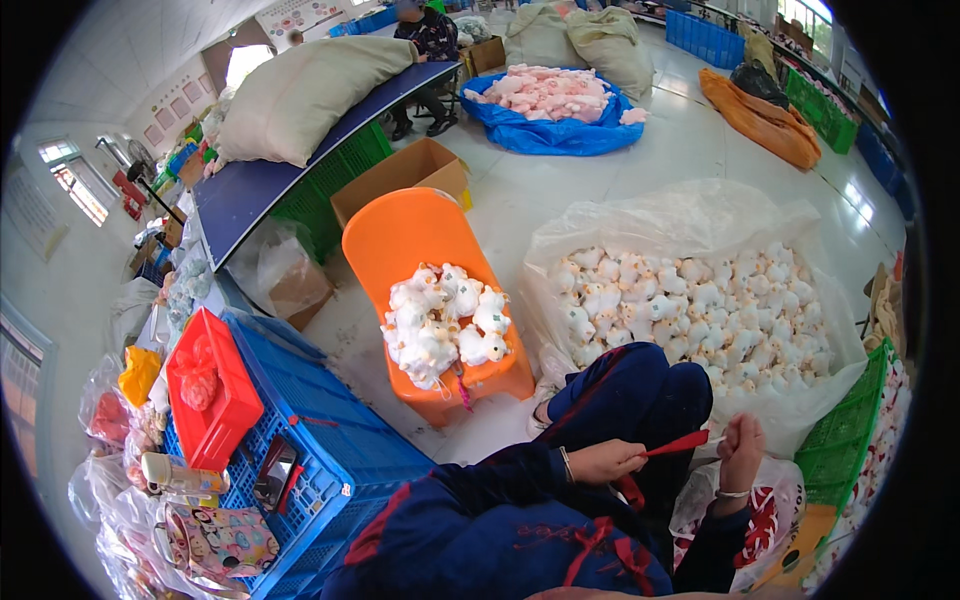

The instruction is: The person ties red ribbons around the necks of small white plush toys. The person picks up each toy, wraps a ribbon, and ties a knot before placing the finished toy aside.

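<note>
My left hand (608,460) is closed around a red fabric strip (680,444), which stretches to the right above my knees. My right hand (742,452) is raised with its fingers pinched at the strip's far tip. A thin white piece (716,440) shows between the red tip and these fingers; its kind is too small to tell. More red material (628,490) hangs below my left hand. Beneath my right hand, a clear plastic bag (690,500) holds red and white pieces.
Ahead, an orange chair (375,235) bears small white plush toys (440,325). Many more lie in a large plastic sheet (720,210) at right. Blue crates (340,440) with a red basket (240,405) and a phone (275,475) stand left. A green crate (845,420) is at right.
</note>
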{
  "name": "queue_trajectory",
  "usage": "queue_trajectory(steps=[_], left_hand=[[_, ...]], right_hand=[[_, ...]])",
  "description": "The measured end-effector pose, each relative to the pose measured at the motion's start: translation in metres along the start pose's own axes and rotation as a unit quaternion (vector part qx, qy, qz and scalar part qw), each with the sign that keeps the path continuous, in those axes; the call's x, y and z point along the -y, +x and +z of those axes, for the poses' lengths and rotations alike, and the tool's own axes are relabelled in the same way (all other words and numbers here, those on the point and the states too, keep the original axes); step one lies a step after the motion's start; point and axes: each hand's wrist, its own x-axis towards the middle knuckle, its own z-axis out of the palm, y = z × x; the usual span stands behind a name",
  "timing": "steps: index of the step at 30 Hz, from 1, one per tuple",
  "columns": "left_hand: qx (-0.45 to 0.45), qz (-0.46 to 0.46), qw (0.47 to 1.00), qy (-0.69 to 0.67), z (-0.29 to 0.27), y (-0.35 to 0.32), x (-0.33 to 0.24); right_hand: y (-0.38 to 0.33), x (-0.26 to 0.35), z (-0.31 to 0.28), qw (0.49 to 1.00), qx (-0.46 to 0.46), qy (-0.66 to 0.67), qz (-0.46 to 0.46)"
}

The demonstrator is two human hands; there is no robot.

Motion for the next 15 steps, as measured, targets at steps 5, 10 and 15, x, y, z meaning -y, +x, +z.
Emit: queue_trajectory(steps=[5,10,15], left_hand=[[-0.053,0.121,0.991,0.029,-0.011,0.007,0.010],[-0.171,0.003,0.983,-0.070,-0.031,-0.002,-0.022],[-0.229,0.028,0.966,-0.121,-0.041,0.001,-0.025]], right_hand=[[0.008,0.025,-0.011,0.998,0.006,0.067,0.011],[0.011,0.041,-0.009,0.999,0.022,0.029,0.028],[0.007,0.035,-0.037,0.999,0.041,-0.008,0.026]])
